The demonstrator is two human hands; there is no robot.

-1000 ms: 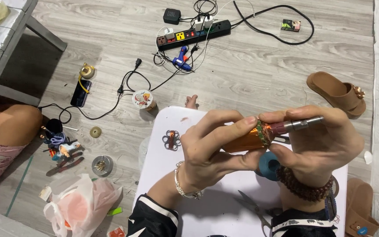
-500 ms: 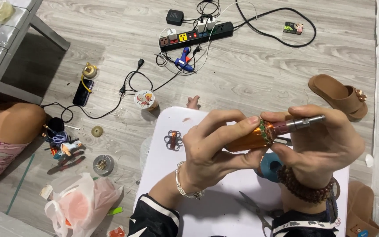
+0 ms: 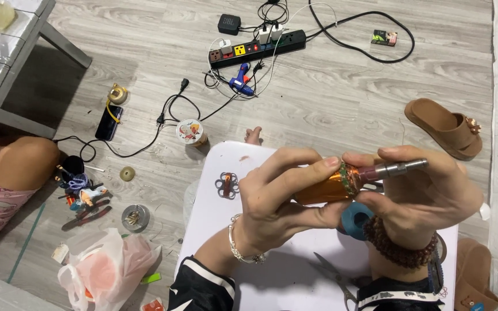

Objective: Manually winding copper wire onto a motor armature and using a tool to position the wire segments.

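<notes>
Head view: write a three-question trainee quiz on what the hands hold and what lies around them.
1. True or false: both hands grip the orange cylindrical piece with a green beaded band.
2. Which lies on the white board? A. blue glue gun B. steel scissors C. brown slipper
3. What does the black power strip lie on?

Key: 1. true: left hand, right hand. 2. B. 3. The grey wood-look floor.
</notes>
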